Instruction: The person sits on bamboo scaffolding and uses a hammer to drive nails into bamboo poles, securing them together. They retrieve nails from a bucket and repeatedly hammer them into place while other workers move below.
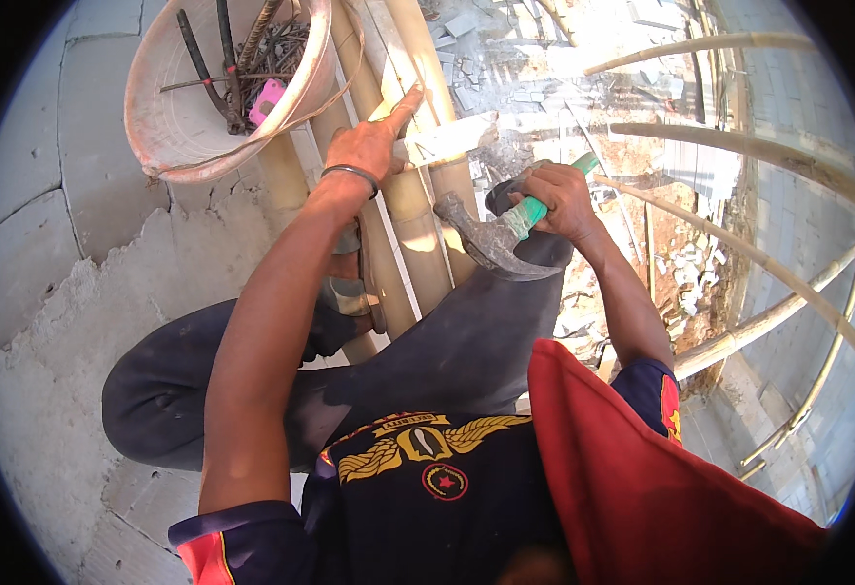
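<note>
My left hand (364, 146) is over the bamboo poles (411, 210), index finger stretched forward and the other fingers curled round one end of a pale, flat offcut (450, 139). Whether the offcut is wood or block I cannot tell. My right hand (556, 200) grips the green handle (533, 213) of a claw hammer (486, 242) near my raised knee. The worn metal head hangs to the left of that hand, beside the poles and apart from the offcut.
A whitish bucket (145, 112) at the upper left holds rods, many nails and a pink object (267, 100). Block walling (28, 253) with rough mortar (67, 361) lies at my left. On the right, bamboo poles (739, 146) cross above a rubble-strewn drop (686, 278).
</note>
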The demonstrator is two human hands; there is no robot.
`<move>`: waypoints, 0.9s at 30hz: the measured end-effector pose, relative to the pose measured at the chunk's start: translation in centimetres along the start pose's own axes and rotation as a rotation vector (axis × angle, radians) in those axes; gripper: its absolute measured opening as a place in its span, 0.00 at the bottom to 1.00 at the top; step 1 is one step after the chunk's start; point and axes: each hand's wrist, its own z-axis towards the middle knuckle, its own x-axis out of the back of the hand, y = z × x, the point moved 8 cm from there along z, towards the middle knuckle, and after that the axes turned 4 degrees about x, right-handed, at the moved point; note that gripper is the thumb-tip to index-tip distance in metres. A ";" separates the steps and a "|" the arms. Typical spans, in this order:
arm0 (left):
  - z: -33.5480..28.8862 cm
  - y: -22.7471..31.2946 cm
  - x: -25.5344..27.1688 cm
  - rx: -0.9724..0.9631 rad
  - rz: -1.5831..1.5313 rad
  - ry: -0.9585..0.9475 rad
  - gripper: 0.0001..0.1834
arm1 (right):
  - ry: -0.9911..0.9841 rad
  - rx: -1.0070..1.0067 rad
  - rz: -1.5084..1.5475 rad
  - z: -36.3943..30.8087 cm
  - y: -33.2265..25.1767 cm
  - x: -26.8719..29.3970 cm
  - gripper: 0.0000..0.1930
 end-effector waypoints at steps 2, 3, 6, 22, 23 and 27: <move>0.1 0.0 0.1 0.011 0.017 0.006 0.56 | 0.080 0.046 0.039 0.1 -0.3 0.6 0.11; 0.0 0.0 0.0 0.014 0.021 -0.001 0.56 | 0.006 -0.029 0.002 0.5 0.5 -0.4 0.09; 0.2 0.2 0.3 0.014 0.022 0.001 0.56 | -0.085 -0.162 -0.067 1.2 1.6 -2.1 0.09; 0.6 1.0 0.6 -0.039 0.180 -0.015 0.55 | 0.046 -0.249 -0.152 -0.8 0.4 0.8 0.10; 0.4 1.2 0.9 -0.062 0.210 -0.003 0.55 | 0.051 -0.276 -0.175 -1.6 -0.3 1.9 0.10; 0.2 1.4 2.3 -0.181 0.149 -0.007 0.55 | -0.005 -0.333 -0.243 -3.8 -3.7 4.0 0.11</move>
